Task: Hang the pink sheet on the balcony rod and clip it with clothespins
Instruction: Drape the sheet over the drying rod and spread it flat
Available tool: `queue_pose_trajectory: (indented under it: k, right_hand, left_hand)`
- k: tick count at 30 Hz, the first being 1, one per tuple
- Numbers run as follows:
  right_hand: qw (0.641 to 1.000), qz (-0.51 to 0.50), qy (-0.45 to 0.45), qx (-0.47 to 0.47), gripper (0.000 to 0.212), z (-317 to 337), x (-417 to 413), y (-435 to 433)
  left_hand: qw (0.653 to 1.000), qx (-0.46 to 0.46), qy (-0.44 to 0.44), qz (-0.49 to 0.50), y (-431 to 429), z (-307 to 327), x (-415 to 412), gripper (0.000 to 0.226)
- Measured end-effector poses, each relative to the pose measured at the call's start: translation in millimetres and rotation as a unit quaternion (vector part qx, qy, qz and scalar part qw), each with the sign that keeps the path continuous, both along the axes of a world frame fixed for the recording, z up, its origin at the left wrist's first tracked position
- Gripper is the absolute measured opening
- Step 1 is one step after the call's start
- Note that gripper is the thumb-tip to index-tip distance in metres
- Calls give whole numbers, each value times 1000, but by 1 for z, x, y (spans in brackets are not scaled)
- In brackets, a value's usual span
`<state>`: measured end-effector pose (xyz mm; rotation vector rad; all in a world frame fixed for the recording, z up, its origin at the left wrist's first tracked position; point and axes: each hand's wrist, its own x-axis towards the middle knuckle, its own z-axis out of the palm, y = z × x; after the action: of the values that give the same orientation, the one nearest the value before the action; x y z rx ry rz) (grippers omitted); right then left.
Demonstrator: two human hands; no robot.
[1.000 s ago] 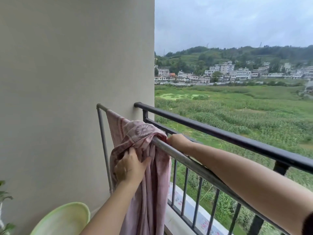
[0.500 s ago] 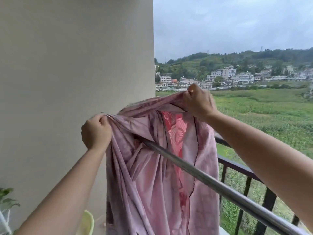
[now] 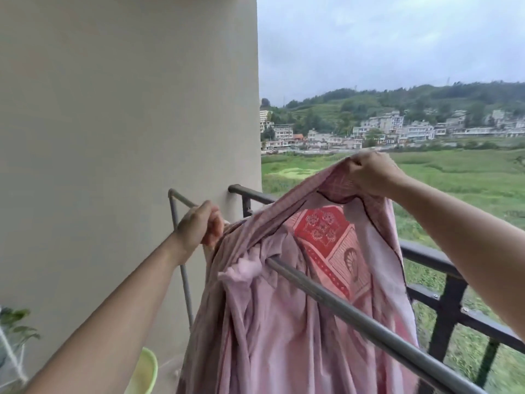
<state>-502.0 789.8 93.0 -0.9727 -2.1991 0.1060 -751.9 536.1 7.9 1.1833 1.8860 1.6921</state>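
The pink sheet point(image 3: 272, 331) hangs in folds over the grey metal rod point(image 3: 358, 317), which slopes from upper left to lower right. A red patterned panel shows on its far layer. My left hand point(image 3: 200, 226) grips the sheet's top edge near the rod's left end. My right hand point(image 3: 369, 173) holds another part of the top edge, lifted well above the rod and out over the railing. The edge is stretched between both hands. No clothespins are visible.
A black balcony railing point(image 3: 426, 254) runs just beyond the rod. A beige wall point(image 3: 127, 123) fills the left side. A pale green basin point(image 3: 145, 371) sits low on the floor, and plant leaves point(image 3: 14, 322) show at the far left. Fields and houses lie beyond.
Both hands went from the bunched sheet on the rod to lifting and spreading its top edge. Since half a second ago my right hand has moved further right, opening the sheet wider.
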Motion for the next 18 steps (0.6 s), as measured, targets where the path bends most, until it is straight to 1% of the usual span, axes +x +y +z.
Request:
queue_pose_trajectory:
  k: [1, 2, 3, 4, 5, 6, 7, 9, 10, 11, 13, 15, 17, 18]
  right_hand:
    - [1000, 21, 13, -7, 28, 2, -1, -7]
    - [999, 44, 29, -10, 31, 5, -4, -15]
    - [996, 68, 50, -8, 34, 9, -9, -25]
    - [993, 91, 72, 0, 36, 13, -14, -36]
    - [990, 109, 92, 18, 37, 18, -18, -46]
    - [986, 119, 104, 44, 38, 22, -21, -55]
    - [984, 119, 109, 69, 39, 26, -22, -61]
    - [983, 103, 96, 116, 39, 29, -17, -63]
    - [983, 98, 75, 139, 35, 27, -13, -61]
    - [981, 96, 47, 162, 31, 23, -9, -58]
    - [972, 90, -5, 217, 27, 9, -7, -54]
    - [956, 83, -46, 276, 29, -3, -11, -56]
    - [937, 99, -96, 320, 32, -8, -14, -61]
    - [924, 116, -119, 343, 32, -9, -13, -62]
  left_hand:
    - [999, -6, 40, 20, 7, -2, 12, 50]
    - [993, -12, 97, 60, 17, -4, 25, 55]
    - [981, -23, 167, 97, 28, -6, 39, 60]
    - [960, -42, 246, 127, 40, -8, 52, 61]
    - [932, -66, 319, 160, 49, -10, 66, 62]
    - [907, -78, 365, 196, 56, -12, 76, 60]
    - [891, -70, 385, 230, 60, -12, 81, 52]
    - [872, -38, 399, 281, 58, -9, 78, 24]
    - [864, -36, 405, 296, 53, -8, 73, 14]
    - [855, -48, 418, 305, 47, -6, 66, 10]
    - [825, -104, 453, 321, 34, -1, 57, 18]
    - [809, -162, 458, 331, 22, 3, 54, 27]
    - [795, -208, 460, 337, 5, 3, 52, 27]
    - [781, -218, 474, 343, -7, 6, 48, 27]
